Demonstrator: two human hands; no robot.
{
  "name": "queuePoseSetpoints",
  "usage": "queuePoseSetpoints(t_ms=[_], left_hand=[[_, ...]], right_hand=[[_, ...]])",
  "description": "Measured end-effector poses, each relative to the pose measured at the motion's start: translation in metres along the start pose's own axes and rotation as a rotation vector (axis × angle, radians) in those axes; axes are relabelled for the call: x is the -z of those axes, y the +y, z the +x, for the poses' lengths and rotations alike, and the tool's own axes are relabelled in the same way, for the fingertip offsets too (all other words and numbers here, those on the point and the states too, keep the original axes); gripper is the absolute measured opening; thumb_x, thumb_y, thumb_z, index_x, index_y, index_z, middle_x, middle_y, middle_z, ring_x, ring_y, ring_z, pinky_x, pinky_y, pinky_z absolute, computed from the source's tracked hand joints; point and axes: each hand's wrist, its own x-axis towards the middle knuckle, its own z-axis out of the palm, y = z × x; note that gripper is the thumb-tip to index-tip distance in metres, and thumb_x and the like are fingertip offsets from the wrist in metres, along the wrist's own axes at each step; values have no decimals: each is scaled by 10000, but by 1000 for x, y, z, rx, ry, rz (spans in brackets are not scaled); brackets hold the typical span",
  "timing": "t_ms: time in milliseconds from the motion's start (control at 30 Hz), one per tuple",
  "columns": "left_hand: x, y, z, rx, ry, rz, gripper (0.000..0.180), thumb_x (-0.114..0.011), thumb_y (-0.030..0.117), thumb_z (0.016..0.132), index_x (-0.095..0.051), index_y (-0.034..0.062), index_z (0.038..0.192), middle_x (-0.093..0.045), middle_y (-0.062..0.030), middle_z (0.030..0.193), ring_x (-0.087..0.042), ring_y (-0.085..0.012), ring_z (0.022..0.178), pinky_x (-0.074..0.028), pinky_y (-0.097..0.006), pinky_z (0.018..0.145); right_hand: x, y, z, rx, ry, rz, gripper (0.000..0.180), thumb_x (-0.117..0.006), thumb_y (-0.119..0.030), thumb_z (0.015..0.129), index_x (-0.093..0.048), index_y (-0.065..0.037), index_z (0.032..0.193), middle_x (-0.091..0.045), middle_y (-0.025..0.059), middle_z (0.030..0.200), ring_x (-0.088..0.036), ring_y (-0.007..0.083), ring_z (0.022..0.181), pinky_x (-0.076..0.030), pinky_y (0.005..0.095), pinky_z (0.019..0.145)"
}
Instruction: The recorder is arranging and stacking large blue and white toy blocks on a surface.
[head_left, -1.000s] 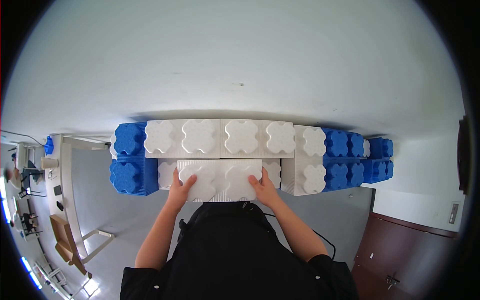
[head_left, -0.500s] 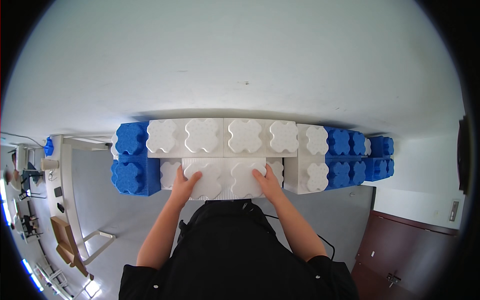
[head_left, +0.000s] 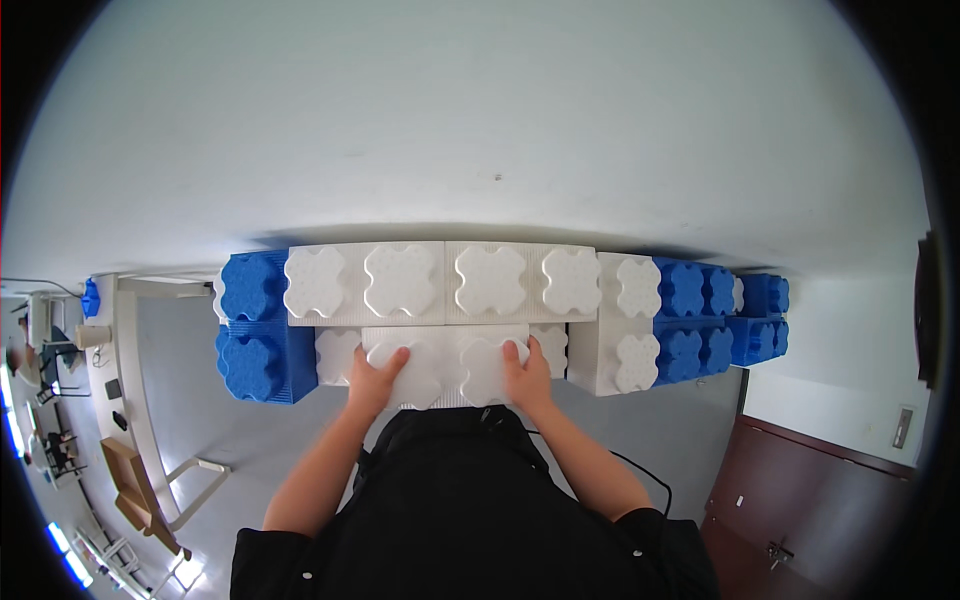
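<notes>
We've got the white block (head_left: 445,362) between both hands, front row, vs. the white wall row (head_left: 440,282). Left hand (head_left: 374,378) & right hand (head_left: 524,374) lie flat on its ends, fingers spread.

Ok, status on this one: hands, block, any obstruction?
Left hand and right hand flat on white foam block. Block seated against white row. Nothing obstructing.

A row of large interlocking blocks (head_left: 440,282) spans the middle of the frame, against a wall (head_left: 480,130) filling the upper half. Just below centre, a two-stud block (head_left: 445,365) sits before that row, the left hand (head_left: 374,380) and right hand (head_left: 527,375) pressed on its ends. A door (head_left: 830,500) lies at lower right.
</notes>
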Motion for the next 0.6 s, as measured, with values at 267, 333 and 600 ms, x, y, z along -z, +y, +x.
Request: queuePoseSetpoints(t_ms=[267, 333, 600], left_hand=[[-1, -8, 6, -87, 5, 36, 849, -863, 458, 850, -492, -77, 1395, -686, -241, 1255, -701, -325, 1128, -567, -420, 955], [-1, -6, 5, -91, 15, 60, 846, -862, 456, 851, -492, -76, 1395, -690, -240, 1246, -703, -325, 1124, -569, -421, 952], [-2, -13, 9, -135, 33, 70, 838, -845, 492, 859, -516, -79, 1378, -704, -239, 1226, -709, -323, 1109, -561, -416, 959]], right_hand=[[-5, 1, 3, 57, 5, 141, 561, -635, -472, 1013, -601, 39, 1242, -740, 279, 1069, -724, 454, 1009, -559, 489, 863], [-7, 1, 0, 64, 23, 88, 556, -632, -471, 1016, -602, 37, 1240, -740, 277, 1066, -724, 455, 1009, -557, 491, 866], [-1, -3, 3, 29, -15, 103, 620, -633, -477, 1018, -576, 52, 1335, -728, 294, 1133, -706, 465, 1075, -544, 479, 940]])
